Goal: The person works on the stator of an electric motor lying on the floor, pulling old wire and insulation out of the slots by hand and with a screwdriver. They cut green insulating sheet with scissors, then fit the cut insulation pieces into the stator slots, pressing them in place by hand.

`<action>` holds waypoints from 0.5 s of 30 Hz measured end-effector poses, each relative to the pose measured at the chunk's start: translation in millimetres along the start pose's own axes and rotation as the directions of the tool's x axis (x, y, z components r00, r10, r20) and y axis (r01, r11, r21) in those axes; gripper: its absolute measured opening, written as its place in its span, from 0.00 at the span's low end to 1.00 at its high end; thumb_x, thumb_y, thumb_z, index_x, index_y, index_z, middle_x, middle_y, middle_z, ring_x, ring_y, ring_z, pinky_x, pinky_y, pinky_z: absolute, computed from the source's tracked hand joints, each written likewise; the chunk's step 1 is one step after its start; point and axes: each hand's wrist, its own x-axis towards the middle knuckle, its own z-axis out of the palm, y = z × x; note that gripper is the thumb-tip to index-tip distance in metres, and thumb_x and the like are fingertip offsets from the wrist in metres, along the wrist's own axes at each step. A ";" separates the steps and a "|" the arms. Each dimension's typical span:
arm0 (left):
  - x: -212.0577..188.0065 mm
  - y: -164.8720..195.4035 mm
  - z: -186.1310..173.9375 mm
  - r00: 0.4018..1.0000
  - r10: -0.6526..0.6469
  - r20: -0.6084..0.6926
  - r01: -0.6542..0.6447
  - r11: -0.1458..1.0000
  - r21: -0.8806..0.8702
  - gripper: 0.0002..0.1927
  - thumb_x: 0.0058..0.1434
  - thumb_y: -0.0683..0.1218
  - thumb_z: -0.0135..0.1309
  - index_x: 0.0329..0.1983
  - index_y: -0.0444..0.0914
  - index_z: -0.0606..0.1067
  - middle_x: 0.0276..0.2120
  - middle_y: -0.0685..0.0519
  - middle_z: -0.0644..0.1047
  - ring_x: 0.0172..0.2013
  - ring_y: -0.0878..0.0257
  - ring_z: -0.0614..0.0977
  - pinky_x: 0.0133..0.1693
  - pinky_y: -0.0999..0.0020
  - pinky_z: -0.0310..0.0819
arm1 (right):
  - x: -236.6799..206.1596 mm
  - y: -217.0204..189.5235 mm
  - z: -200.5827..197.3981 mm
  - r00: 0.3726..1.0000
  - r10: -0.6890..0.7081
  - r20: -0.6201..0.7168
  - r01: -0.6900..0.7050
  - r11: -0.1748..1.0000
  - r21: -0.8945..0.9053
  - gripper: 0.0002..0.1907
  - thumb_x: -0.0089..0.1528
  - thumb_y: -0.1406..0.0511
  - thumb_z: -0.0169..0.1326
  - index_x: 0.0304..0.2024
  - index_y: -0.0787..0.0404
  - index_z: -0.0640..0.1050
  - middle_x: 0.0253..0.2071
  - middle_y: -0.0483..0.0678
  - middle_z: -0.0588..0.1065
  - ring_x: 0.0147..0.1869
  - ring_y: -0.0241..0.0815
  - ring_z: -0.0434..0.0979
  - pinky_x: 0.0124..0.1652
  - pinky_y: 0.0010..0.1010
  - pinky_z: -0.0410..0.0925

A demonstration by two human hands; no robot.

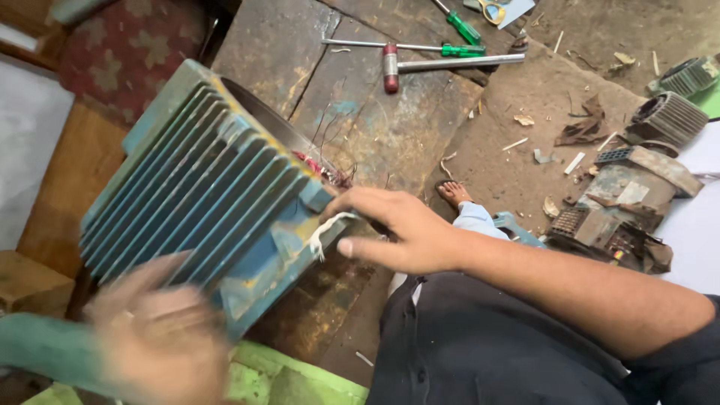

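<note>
A blue finned motor housing (202, 187) lies tilted on a worn wooden bench (375, 127). Reddish winding wires (319, 169) show at its open end. My right hand (397, 232) grips the housing's right corner, fingers curled over the rim and thumb stretched out below. A white strip (324, 231) hangs from the housing just by those fingers. My left hand (157, 330) is blurred by motion at the lower left. Its fingers look spread flat against the housing's near end, with nothing in them.
A small hammer (442, 66) and two green-handled screwdrivers (461, 49) lie at the bench's far side, with scissors (491, 9) beyond them. Other motor parts (630, 202) sit on the dirt floor at right. A bare foot (454, 193) rests by the bench, and a patterned cushion (127, 45) is at top left.
</note>
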 end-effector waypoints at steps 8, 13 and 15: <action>-73.9 37.4 83.4 0.913 0.402 -0.065 -0.337 0.836 0.433 0.20 0.73 0.60 0.50 0.45 0.40 0.79 0.39 0.50 0.78 0.47 0.53 0.79 0.55 0.52 0.66 | -32.4 -6.5 32.7 0.979 0.194 -0.058 -0.182 0.970 0.163 0.21 0.68 0.62 0.44 0.61 0.61 0.75 0.50 0.51 0.80 0.52 0.40 0.77 0.54 0.35 0.71; -102.3 11.9 76.8 0.862 0.490 -0.130 -0.420 0.834 0.358 0.19 0.77 0.58 0.48 0.44 0.41 0.80 0.37 0.52 0.79 0.44 0.54 0.81 0.55 0.57 0.72 | -61.9 -16.2 59.0 0.983 0.057 -0.173 -0.043 0.995 0.087 0.21 0.67 0.64 0.45 0.62 0.62 0.74 0.55 0.52 0.79 0.59 0.41 0.78 0.58 0.35 0.69; -101.3 14.6 67.8 0.840 0.521 -0.155 -0.451 0.827 0.337 0.18 0.75 0.57 0.49 0.43 0.41 0.81 0.36 0.52 0.79 0.43 0.53 0.81 0.54 0.58 0.74 | -68.9 -27.2 63.1 0.985 0.030 -0.169 -0.026 0.999 0.027 0.22 0.68 0.63 0.46 0.63 0.62 0.73 0.57 0.54 0.78 0.59 0.43 0.79 0.58 0.35 0.69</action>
